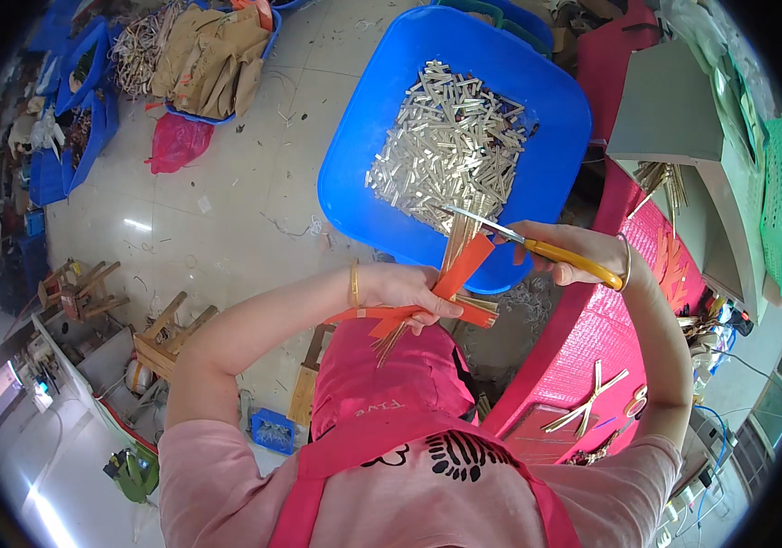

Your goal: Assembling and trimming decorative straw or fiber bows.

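Observation:
My left hand (414, 294) is closed round a bundle of thin gold strips (460, 239) together with orange-red bands (466, 267). The strips' upper ends reach over the near rim of a blue tub (354, 169). My right hand (583, 251) grips a pair of scissors (565, 260) by its yellow handles. Its blades are at the strips' upper ends, pointing left; whether they are parted is too small to tell. Inside the tub lies a heap of short gold cut pieces (450, 137).
A pink-covered table (555, 374) curves along my right side, with crossed gold sticks (589, 402) on it. Wooden stools (167, 333) stand at left. A blue bin of brown paper (213, 59) and a pink bag (179, 143) are at the far left. A small blue basket (272, 431) sits on the floor.

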`<action>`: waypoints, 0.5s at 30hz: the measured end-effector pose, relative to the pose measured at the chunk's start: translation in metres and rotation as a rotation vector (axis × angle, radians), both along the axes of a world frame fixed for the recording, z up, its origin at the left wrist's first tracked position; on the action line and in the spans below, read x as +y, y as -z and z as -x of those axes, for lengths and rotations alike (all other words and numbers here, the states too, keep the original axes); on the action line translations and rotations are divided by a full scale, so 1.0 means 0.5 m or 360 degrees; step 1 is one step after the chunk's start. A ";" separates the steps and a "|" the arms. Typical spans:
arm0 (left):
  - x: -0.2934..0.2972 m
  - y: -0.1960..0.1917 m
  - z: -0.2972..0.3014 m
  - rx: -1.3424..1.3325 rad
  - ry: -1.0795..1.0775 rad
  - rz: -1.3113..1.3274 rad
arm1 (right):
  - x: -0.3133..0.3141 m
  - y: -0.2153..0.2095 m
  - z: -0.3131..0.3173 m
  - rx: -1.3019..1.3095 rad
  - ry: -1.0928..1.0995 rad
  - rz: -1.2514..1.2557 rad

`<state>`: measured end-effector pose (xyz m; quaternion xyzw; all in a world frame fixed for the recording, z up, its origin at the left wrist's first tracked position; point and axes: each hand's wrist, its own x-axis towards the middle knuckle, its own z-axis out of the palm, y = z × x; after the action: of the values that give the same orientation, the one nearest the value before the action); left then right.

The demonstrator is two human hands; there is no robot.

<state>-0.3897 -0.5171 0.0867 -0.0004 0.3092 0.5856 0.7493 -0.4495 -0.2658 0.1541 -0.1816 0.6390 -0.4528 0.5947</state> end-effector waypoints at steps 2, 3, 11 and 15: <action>-0.002 0.001 -0.001 0.0026 0.0018 0.0012 | 0.000 -0.001 0.005 0.0089 0.0004 0.0050; -0.003 0.002 -0.001 0.0056 0.0041 0.0025 | -0.001 -0.001 0.006 0.0183 0.0013 0.0101; 0.003 0.018 0.025 0.0007 0.0067 0.0056 | 0.014 0.016 -0.029 0.0260 0.0380 -0.0201; 0.012 0.039 0.021 0.0015 0.0187 0.0104 | 0.053 0.049 -0.045 0.0549 0.0383 -0.0358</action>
<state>-0.4003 -0.5113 0.0673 -0.0039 0.3312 0.5304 0.7804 -0.4268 -0.2396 0.1297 -0.1114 0.7946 -0.4086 0.4350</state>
